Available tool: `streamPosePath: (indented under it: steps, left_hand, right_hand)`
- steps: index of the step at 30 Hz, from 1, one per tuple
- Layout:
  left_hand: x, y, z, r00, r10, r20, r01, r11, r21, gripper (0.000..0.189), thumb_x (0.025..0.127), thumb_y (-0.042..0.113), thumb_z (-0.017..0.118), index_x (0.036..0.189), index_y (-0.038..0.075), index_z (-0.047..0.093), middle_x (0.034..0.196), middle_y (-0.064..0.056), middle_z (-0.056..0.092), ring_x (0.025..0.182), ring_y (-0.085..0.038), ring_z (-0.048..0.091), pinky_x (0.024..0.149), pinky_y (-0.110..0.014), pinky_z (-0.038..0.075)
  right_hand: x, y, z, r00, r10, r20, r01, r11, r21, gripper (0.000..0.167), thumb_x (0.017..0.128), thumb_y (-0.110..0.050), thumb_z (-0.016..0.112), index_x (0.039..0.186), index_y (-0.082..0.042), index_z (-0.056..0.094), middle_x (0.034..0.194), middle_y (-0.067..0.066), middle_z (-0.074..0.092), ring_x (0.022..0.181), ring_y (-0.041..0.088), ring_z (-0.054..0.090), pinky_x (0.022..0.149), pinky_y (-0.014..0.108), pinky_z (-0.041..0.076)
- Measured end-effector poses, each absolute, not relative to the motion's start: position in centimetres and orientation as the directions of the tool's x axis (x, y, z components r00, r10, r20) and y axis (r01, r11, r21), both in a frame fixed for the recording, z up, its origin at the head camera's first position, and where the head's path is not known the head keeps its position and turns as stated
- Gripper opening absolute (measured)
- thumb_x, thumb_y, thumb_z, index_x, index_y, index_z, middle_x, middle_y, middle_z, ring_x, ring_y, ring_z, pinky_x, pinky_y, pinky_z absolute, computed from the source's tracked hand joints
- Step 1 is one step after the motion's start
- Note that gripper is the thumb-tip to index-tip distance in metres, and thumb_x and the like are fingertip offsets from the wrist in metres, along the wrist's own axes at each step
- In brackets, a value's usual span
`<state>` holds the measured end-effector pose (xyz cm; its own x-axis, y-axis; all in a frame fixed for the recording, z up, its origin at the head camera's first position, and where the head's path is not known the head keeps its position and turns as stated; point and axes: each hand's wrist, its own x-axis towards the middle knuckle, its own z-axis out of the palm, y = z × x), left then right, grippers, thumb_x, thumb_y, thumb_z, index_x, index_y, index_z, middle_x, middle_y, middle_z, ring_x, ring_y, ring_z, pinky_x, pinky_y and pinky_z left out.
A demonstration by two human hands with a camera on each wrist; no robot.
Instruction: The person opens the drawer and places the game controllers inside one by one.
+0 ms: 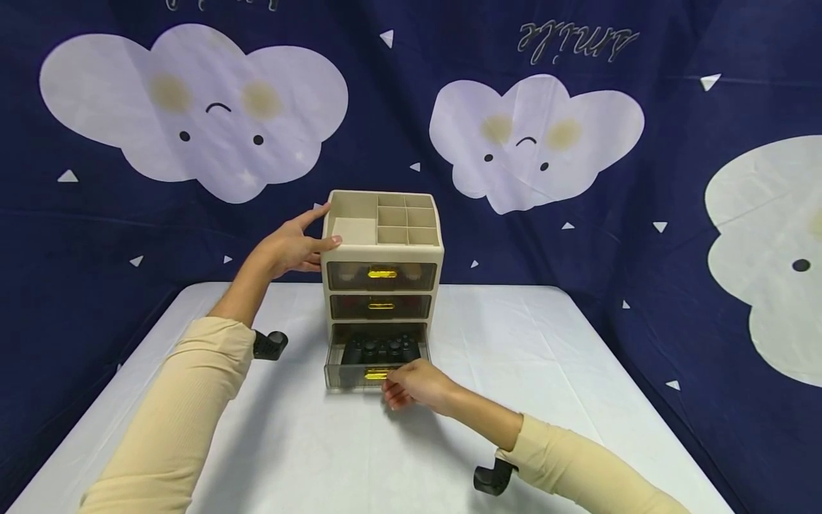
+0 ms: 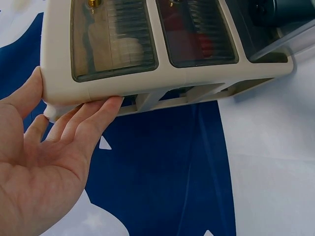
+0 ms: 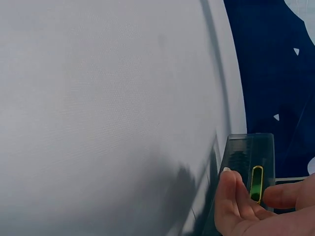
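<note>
A cream drawer organizer [image 1: 382, 254] stands upright on the table, with a divided top tray. My left hand [image 1: 295, 248] rests on its upper left corner: thumb over the top rim, fingers fairly straight along the side, as the left wrist view shows [image 2: 54, 162]. The bottom drawer [image 1: 353, 378] is pulled out and holds a black game controller [image 1: 382, 348]. At the right end of its gold handle [image 1: 376, 374] my right hand [image 1: 417, 385] pinches with thumb and fingers. In the right wrist view, most of that handle [image 3: 256, 183] shows between the digits.
The upper drawer [image 1: 349, 277] and middle drawer [image 1: 347, 307] are closed, their contents dim behind smoky fronts; something red shows in the middle one. A white cloth covers the table [image 1: 501, 343]. Behind hangs a dark blue curtain [image 1: 398, 128] with clouds. Black wrist mounts [image 1: 270, 345] are on both forearms.
</note>
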<state>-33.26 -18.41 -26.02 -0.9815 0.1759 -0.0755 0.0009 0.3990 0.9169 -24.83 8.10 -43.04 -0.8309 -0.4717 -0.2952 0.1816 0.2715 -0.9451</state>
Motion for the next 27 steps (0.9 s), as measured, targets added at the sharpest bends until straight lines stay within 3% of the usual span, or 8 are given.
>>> streamPosePath:
  steps: [13,27]
  left_hand:
    - [-33.1,-18.3,-26.0,-0.982,0.176,-0.073,0.002,0.394,0.919,0.087,0.102,0.026,0.064,0.163,0.041,0.004,0.159,-0.028,0.032,0.131,-0.048,0.054,0.109,-0.057,0.046]
    - [-33.0,-18.3,-25.9,-0.984,0.164,-0.075,-0.005,0.390,0.921,0.086,0.103,0.023,0.063,0.163,0.042,0.005,0.158,-0.029,0.033,0.131,-0.049,0.054,0.109,-0.057,0.045]
  right_hand:
    - [-26.9,7.3,-43.6,-0.876,-0.395,-0.275,0.188,0.245,-0.951,0.030,0.105,-0.007,0.050,0.099,0.016,0.068,0.078,0.007,0.067,0.065,0.012,0.064,0.065,0.029,0.060]
    - [-29.4,6.6,-44.0,-0.897,-0.346,-0.276,0.216,0.202,-0.955,0.033,0.105,-0.007,0.050,0.108,0.023,0.065,0.073,0.006,0.067,0.061,0.011,0.065,0.064,0.027,0.060]
